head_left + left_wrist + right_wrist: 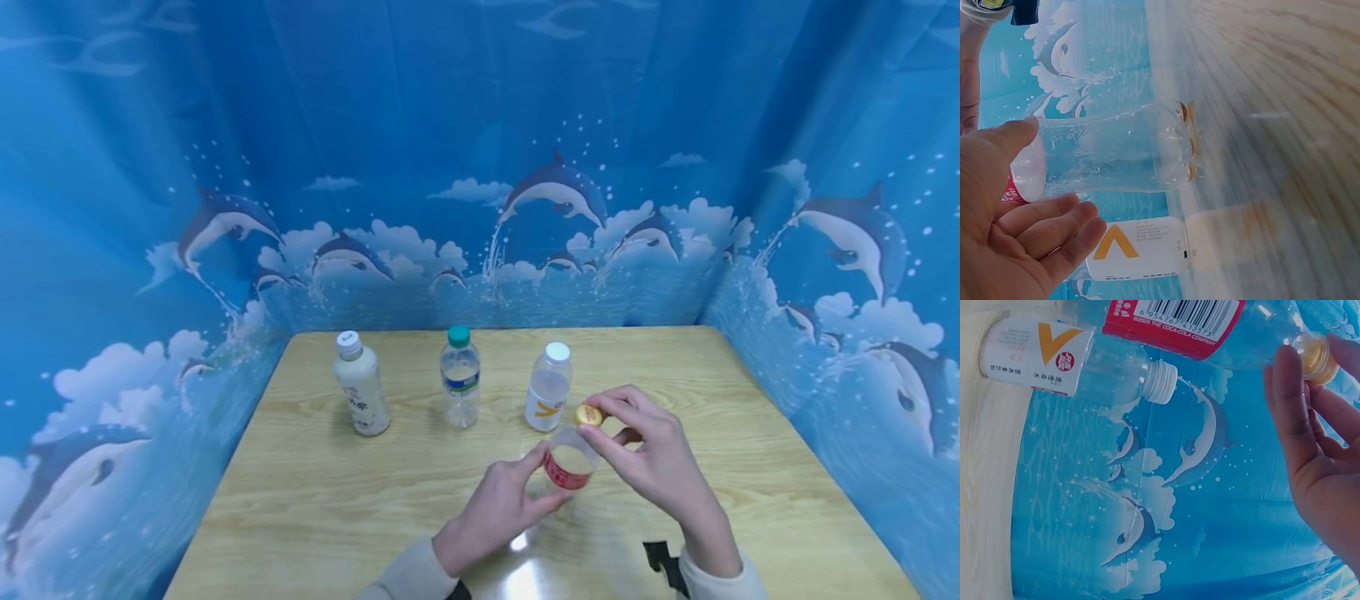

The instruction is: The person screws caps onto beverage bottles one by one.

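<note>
A clear plastic bottle [1110,153] with a red label [1172,325] stands near the front of the table, its base right at the tabletop in the left wrist view. My left hand [506,500] grips it around the label, thumb on one side and fingers on the other. At its mouth is a yellow bottle cap [588,415], which my right hand [648,446] pinches between thumb and fingers. Just behind the held bottle stands another clear bottle [550,387] with a white cap and a white label bearing an orange V shape.
A clear bottle [460,379] with a green cap stands at the middle of the wooden table [315,508]. To its left is a whitish bottle [362,390] with a white cap. Blue dolphin-printed curtains [420,167] surround the table's back and sides.
</note>
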### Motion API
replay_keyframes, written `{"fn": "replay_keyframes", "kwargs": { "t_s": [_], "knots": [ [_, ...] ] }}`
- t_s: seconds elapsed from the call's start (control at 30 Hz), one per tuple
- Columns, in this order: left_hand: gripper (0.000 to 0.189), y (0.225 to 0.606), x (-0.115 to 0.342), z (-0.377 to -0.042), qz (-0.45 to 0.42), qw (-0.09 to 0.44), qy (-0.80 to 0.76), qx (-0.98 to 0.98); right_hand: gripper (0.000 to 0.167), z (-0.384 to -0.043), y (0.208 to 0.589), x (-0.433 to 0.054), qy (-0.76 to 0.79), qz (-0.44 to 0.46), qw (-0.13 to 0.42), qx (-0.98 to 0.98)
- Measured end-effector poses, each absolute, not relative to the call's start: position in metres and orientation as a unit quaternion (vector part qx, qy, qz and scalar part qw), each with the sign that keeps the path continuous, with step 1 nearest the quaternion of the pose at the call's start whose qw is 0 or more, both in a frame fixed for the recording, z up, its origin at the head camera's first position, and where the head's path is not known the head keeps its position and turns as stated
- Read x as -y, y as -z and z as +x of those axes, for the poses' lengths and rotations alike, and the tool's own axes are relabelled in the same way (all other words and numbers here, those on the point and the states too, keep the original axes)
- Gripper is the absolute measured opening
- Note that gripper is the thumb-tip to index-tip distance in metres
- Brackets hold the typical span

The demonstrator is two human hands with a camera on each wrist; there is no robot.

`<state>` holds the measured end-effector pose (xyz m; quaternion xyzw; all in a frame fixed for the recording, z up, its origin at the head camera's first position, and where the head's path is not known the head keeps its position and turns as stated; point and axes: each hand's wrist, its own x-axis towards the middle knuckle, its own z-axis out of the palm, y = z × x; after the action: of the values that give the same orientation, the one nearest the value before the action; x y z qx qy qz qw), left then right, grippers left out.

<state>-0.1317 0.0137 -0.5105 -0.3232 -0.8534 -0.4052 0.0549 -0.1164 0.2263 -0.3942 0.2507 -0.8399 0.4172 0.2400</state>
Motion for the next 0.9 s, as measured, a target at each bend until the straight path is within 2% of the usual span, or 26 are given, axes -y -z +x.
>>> {"fn": "replay_keyframes", "kwargs": {
  "t_s": [0.4, 0.9],
  "knots": [
    [0.073, 0.509, -0.03, -0.139, -0.33, 0.08, 0.391, 0.856, 0.038, -0.12, 0.395, -0.236, -0.404, 0.24, 0.259, 0.844],
    [0.072, 0.505, -0.043, -0.144, -0.327, 0.073, 0.38, 0.862, 0.037, -0.122, 0.394, -0.246, -0.387, 0.218, 0.259, 0.858]
  ]
}}
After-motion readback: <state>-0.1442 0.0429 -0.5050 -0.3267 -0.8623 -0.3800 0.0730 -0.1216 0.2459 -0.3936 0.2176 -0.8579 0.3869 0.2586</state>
